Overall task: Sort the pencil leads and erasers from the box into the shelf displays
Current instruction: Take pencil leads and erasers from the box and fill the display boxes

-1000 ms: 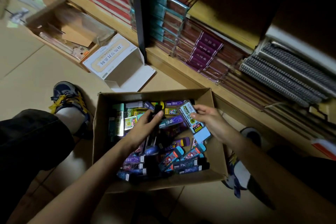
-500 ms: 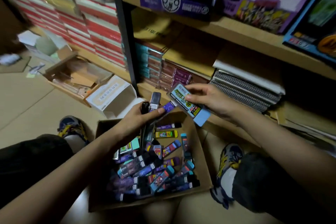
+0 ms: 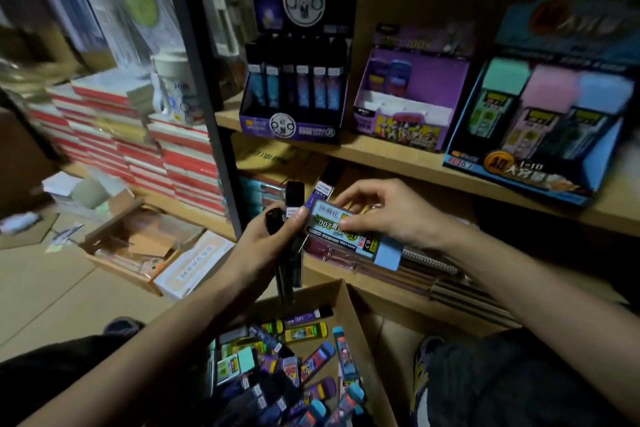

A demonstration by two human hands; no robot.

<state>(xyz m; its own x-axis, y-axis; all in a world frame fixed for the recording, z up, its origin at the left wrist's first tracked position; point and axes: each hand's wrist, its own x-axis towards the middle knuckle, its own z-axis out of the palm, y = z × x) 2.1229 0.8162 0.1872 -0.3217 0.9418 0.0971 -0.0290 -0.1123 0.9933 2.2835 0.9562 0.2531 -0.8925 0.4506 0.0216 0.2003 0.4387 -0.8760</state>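
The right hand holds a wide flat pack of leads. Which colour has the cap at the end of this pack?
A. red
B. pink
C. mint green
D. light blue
D: the wide pack pinched by the right hand ends in a light blue cap, at the end towards the lower right; the left hand grips only dark slim cases.

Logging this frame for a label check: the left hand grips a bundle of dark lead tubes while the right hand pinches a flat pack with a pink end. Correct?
Not quite: the head view shows the flat pack in the right hand has a light blue end, not pink. The left hand does grip a bundle of dark lead tubes.
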